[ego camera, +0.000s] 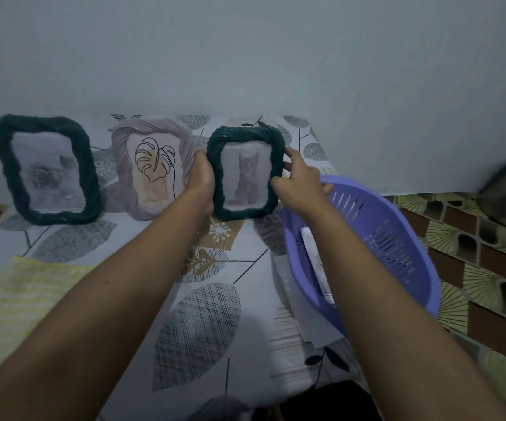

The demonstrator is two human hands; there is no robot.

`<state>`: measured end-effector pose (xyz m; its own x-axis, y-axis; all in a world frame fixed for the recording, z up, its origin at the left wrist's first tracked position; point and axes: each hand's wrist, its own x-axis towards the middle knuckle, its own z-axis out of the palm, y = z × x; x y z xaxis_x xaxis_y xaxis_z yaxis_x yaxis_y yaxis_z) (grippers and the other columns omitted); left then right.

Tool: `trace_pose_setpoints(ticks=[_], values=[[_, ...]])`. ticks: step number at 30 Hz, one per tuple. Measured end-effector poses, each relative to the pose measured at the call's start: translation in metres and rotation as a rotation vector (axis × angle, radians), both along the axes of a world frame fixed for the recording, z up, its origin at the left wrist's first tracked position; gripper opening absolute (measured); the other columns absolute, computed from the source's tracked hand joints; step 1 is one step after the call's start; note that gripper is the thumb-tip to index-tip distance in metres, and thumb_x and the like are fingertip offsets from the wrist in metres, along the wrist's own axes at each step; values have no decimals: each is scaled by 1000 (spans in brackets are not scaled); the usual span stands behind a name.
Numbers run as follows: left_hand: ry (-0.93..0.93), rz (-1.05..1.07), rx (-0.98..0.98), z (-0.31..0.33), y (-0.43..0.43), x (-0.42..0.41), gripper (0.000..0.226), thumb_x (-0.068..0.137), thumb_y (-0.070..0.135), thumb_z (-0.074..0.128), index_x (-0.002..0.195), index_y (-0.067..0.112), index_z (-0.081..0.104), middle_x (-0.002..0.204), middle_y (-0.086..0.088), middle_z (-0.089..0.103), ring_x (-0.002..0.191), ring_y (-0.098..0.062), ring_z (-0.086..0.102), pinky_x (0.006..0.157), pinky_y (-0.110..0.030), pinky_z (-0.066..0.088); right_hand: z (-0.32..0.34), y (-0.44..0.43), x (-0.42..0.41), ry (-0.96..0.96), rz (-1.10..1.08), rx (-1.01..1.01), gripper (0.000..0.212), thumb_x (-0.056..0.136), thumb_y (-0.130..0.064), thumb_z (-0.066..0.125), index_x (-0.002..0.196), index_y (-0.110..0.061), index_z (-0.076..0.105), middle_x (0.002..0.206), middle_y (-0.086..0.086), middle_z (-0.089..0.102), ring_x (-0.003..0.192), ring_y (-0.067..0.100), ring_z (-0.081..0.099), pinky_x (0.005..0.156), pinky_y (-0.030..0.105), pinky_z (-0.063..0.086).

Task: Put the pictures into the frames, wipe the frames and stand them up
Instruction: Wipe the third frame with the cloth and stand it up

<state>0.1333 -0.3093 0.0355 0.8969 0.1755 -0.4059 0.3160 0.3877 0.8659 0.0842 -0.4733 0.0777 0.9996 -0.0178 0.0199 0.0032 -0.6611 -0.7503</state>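
In the head view, the left hand [201,177] wraps the left edge of the green cat frame [245,177] and the right hand [298,183] pinches its right edge. This two-sided hold likely steadies it upright on the table [203,314], near the wall [245,56]. It stands third in a row, just beside the pale leaf frame [151,168], with the dark frame [47,174] further left. The purple basket [397,238] crowds the right side by the table's edge. Open tabletop lies in front, and the yellow cloth [18,293] is well apart.
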Motion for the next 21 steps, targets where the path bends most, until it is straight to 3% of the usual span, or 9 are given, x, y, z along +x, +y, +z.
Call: trace_pose_setpoints(ticks=[2,6,8,10,12,15,19,21], values=[[4,12,9,2,-2,3,56,102,49,25,88,19,70,76,-8,75,87,-29,68,87,-46,57,-1,1,5,7,-13,-29,72,84,-16,50,150,-37,28,133,-1,57,131,20,31,85,37,9],[12,72,71,2,-4,9,64,96,62,24,109,17,69,100,-14,73,93,-31,69,89,-49,57,-3,3,10,58,-33,-80,76,83,-17,49,149,-45,24,129,4,58,130,24,30,88,42,9],[25,101,97,-11,0,22,84,74,80,24,116,20,67,109,-14,71,98,-34,67,91,-50,54,-5,4,11,76,-27,-101,73,83,-18,49,148,-43,25,128,5,57,129,25,30,90,44,12],[27,108,130,-33,5,44,100,55,85,23,118,22,68,109,-14,72,99,-37,67,92,-53,53,-7,5,12,78,-23,-118,71,84,-19,50,148,-38,26,122,5,53,131,25,29,88,42,12],[35,94,149,-42,4,51,102,54,85,21,120,23,67,109,-13,72,99,-37,67,92,-53,53,-7,6,12,91,-14,-128,72,86,-19,50,151,-35,24,121,9,49,135,25,27,92,44,14],[20,108,122,-40,3,47,103,59,85,23,131,23,61,121,-13,68,108,-37,63,98,-55,49,-7,6,13,105,-5,-126,75,87,-20,50,154,-34,20,137,12,47,141,23,22,105,50,13],[-15,148,61,-57,8,60,107,52,88,27,135,28,58,128,-9,65,116,-36,60,102,-56,45,-8,5,15,78,-1,-139,69,83,-20,50,147,-38,30,125,5,50,137,23,26,92,46,14],[-13,149,60,-45,4,49,106,58,88,26,141,27,53,135,-9,61,121,-35,57,105,-56,43,-9,6,16,80,-8,-143,66,83,-21,51,144,-38,33,118,3,50,136,23,27,94,47,15]])
